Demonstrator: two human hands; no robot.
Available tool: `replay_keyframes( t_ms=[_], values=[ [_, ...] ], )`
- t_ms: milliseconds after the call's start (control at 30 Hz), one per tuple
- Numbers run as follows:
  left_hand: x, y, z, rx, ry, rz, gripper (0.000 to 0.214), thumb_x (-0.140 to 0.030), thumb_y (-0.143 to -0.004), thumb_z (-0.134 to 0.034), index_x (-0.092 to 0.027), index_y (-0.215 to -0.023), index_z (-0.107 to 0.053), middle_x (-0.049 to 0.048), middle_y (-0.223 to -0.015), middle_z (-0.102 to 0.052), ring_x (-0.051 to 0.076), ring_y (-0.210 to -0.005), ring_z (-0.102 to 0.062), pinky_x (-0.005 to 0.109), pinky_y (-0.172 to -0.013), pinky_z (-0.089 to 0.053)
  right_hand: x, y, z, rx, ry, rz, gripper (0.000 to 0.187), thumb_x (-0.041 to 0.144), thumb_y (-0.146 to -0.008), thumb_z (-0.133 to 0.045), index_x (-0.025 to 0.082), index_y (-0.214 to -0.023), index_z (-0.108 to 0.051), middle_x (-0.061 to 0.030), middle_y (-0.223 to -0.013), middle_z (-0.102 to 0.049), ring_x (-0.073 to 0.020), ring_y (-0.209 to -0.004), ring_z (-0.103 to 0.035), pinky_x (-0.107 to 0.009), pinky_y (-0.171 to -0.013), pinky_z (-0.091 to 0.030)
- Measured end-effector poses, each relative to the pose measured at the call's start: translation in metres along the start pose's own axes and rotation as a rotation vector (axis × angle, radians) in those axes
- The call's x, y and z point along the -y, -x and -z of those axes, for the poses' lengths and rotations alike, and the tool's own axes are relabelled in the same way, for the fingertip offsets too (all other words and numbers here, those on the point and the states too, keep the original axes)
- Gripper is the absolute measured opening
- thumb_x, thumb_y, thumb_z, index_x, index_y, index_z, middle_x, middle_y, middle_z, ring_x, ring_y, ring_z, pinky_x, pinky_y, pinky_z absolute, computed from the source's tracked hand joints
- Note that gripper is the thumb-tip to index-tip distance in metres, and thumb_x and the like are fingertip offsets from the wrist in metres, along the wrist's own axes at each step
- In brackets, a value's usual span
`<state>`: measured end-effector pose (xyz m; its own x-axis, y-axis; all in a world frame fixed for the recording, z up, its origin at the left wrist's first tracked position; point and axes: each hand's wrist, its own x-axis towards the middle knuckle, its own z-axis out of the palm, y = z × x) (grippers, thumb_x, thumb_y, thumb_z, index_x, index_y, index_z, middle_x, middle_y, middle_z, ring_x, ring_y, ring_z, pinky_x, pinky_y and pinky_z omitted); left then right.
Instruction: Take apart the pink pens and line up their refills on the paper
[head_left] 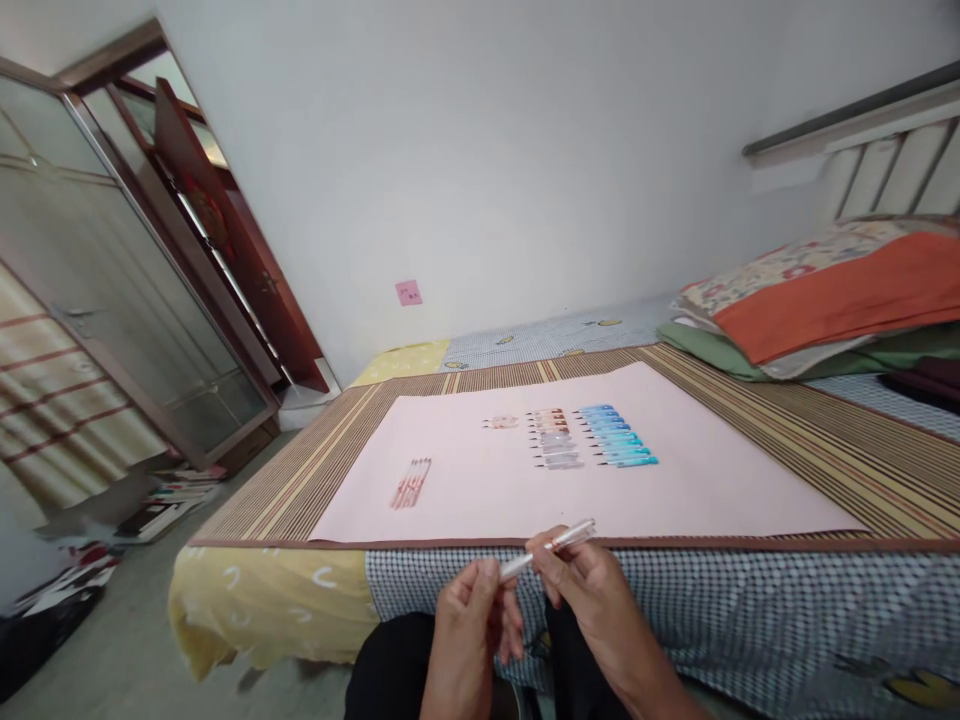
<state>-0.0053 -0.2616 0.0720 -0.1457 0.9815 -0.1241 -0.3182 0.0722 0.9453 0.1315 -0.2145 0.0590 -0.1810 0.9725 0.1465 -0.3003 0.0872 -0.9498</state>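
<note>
A slim pen (517, 566) with a white, see-through body and a clear end slants up to the right in front of me, just off the bed's edge. My left hand (466, 612) pinches its lower end between thumb and fingers. Fingers of my right hand (589, 588) close round it near the clear end. Beyond my hands a pale pink sheet (487, 510) carries rows of pens: blue and turquoise pens (619, 440) on the right, brown and grey ones (555, 440) beside them, a few pale ones (501, 423), and several reddish pens (411, 485) apart at the left.
The sheet lies on a striped mat (300, 450) over the bed. Folded bedding with an orange pillow (840, 300) is piled at the right. A checked cloth (750, 610) hangs down the bed's front. Doors (217, 215) and books (176, 495) on the floor are at the left.
</note>
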Motion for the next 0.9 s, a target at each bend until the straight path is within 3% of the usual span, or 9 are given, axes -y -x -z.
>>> replay_keyframes(
  t_ms=[100,200,300,400,567,767,900],
  values=[
    [0.003,0.000,0.000,-0.013,0.017,0.035,0.068,-0.079,-0.077,-0.068,-0.011,-0.083,-0.070,0.0010,-0.052,-0.059,0.008,-0.042,-0.049,0.019,-0.042,-0.029,0.003,0.001,-0.003,-0.006,0.013,-0.025,0.055,0.072,-0.076,-0.075,0.018,-0.075,-0.068,0.0048,-0.056,-0.046,-0.0114,-0.054,-0.040,-0.027,-0.054,-0.033],
    [0.004,-0.001,0.000,-0.046,0.116,-0.009,0.066,-0.065,-0.066,-0.086,-0.015,-0.105,-0.070,0.0004,-0.067,-0.067,0.008,-0.048,-0.053,0.019,-0.045,-0.036,0.003,0.001,-0.004,-0.018,0.018,-0.039,0.057,0.074,-0.074,-0.075,0.018,-0.072,-0.066,0.0048,-0.055,-0.046,-0.0114,-0.053,-0.040,-0.028,-0.053,-0.032],
    [0.003,-0.001,0.001,-0.057,0.127,-0.041,0.052,-0.050,-0.061,-0.095,-0.016,-0.091,-0.070,-0.0003,-0.070,-0.068,0.006,-0.048,-0.052,0.017,-0.047,-0.037,0.001,0.001,-0.003,-0.024,0.000,-0.033,0.055,0.073,-0.074,-0.076,0.018,-0.072,-0.066,0.0046,-0.056,-0.047,-0.0114,-0.053,-0.041,-0.028,-0.054,-0.033],
    [0.002,0.000,0.003,-0.052,0.110,-0.013,0.048,-0.052,-0.062,-0.093,-0.013,-0.076,-0.068,0.0006,-0.067,-0.067,0.004,-0.044,-0.048,0.016,-0.042,-0.032,0.000,0.001,-0.003,-0.028,-0.015,-0.028,0.052,0.069,-0.076,-0.077,0.018,-0.073,-0.067,0.0046,-0.057,-0.048,-0.0110,-0.053,-0.041,-0.028,-0.055,-0.033],
    [0.006,0.000,0.007,-0.099,0.140,0.033,0.051,-0.057,-0.063,-0.092,-0.012,-0.078,-0.073,-0.0067,-0.047,-0.050,0.000,-0.037,-0.032,0.015,-0.039,-0.023,0.000,0.001,0.000,-0.074,-0.065,-0.020,0.047,0.064,-0.079,-0.078,0.018,-0.078,-0.069,0.0051,-0.056,-0.049,-0.0103,-0.054,-0.042,-0.027,-0.057,-0.034],
    [0.009,0.000,0.011,-0.086,0.333,0.174,0.054,-0.038,-0.050,-0.103,-0.010,-0.091,-0.080,0.0002,-0.062,-0.065,0.003,-0.049,-0.052,0.013,-0.048,-0.041,0.003,-0.003,0.006,-0.169,-0.176,-0.044,0.045,0.061,-0.074,-0.084,0.018,-0.081,-0.073,0.0035,-0.061,-0.052,-0.0102,-0.056,-0.044,-0.027,-0.057,-0.037],
    [0.013,0.000,0.014,-0.056,0.404,0.213,0.053,-0.029,-0.051,-0.103,-0.010,-0.095,-0.081,0.0034,-0.069,-0.070,0.006,-0.055,-0.058,0.015,-0.054,-0.049,0.011,-0.009,0.016,-0.231,-0.332,-0.068,0.043,0.055,-0.067,-0.091,0.018,-0.083,-0.077,0.0004,-0.075,-0.059,-0.0096,-0.060,-0.045,-0.026,-0.056,-0.039]
  ],
)
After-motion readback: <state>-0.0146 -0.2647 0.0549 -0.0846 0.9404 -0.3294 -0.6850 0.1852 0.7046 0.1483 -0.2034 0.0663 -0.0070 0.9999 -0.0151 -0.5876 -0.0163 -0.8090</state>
